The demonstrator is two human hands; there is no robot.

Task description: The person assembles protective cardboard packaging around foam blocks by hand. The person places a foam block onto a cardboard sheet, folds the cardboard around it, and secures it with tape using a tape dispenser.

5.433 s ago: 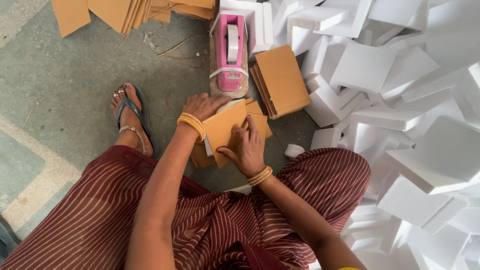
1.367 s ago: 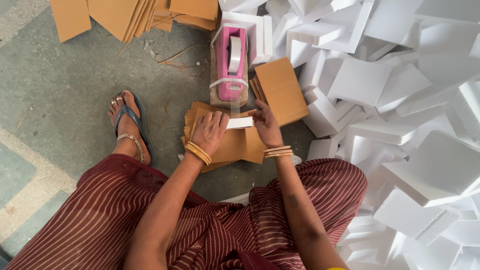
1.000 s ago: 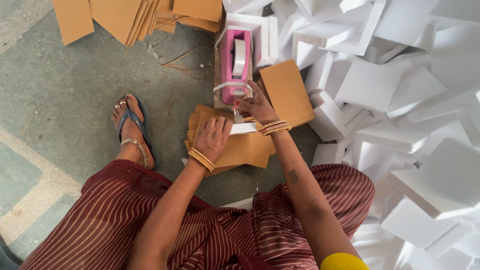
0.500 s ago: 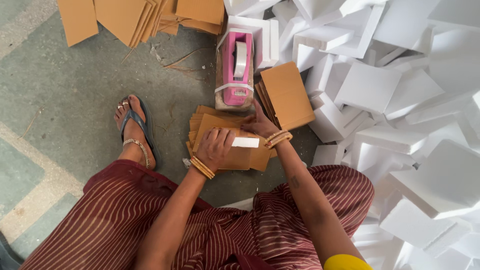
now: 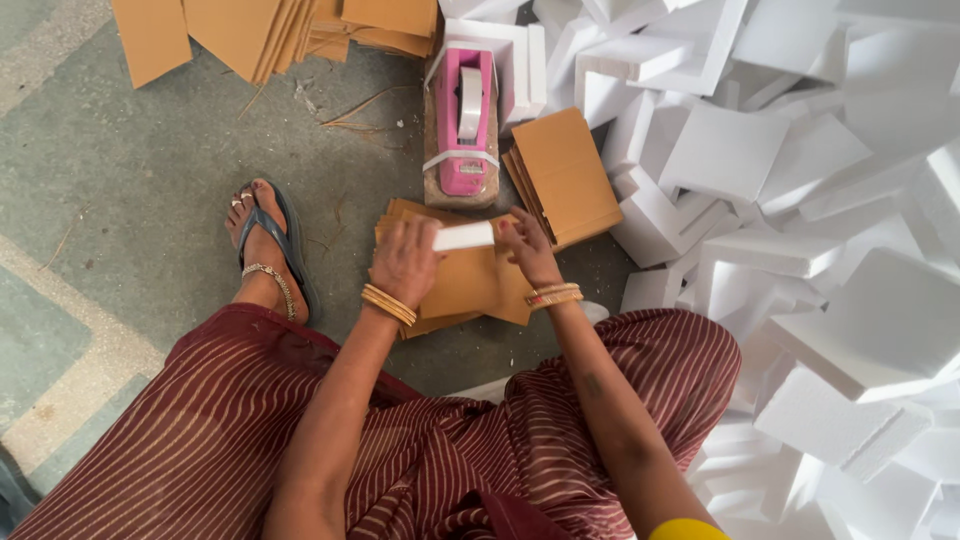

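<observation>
My left hand (image 5: 405, 262) and my right hand (image 5: 525, 245) together hold a small white foam block (image 5: 463, 236) over a folded brown cardboard piece (image 5: 465, 285) on the floor in front of me. The left hand grips the block's left end, the right hand its right end. A pink tape dispenser (image 5: 465, 125) with a roll of clear tape stands just beyond the hands. Both wrists wear gold bangles.
A stack of brown cardboard sheets (image 5: 565, 175) lies right of the dispenser, more cardboard sheets (image 5: 270, 30) at the top left. A big heap of white foam blocks (image 5: 800, 200) fills the right side. My sandalled foot (image 5: 265, 245) rests on the grey floor at left.
My right hand reached to the tape dispenser and came back. The white block has been lifted off the cardboard and is now held between both hands, nearer the dispenser.
</observation>
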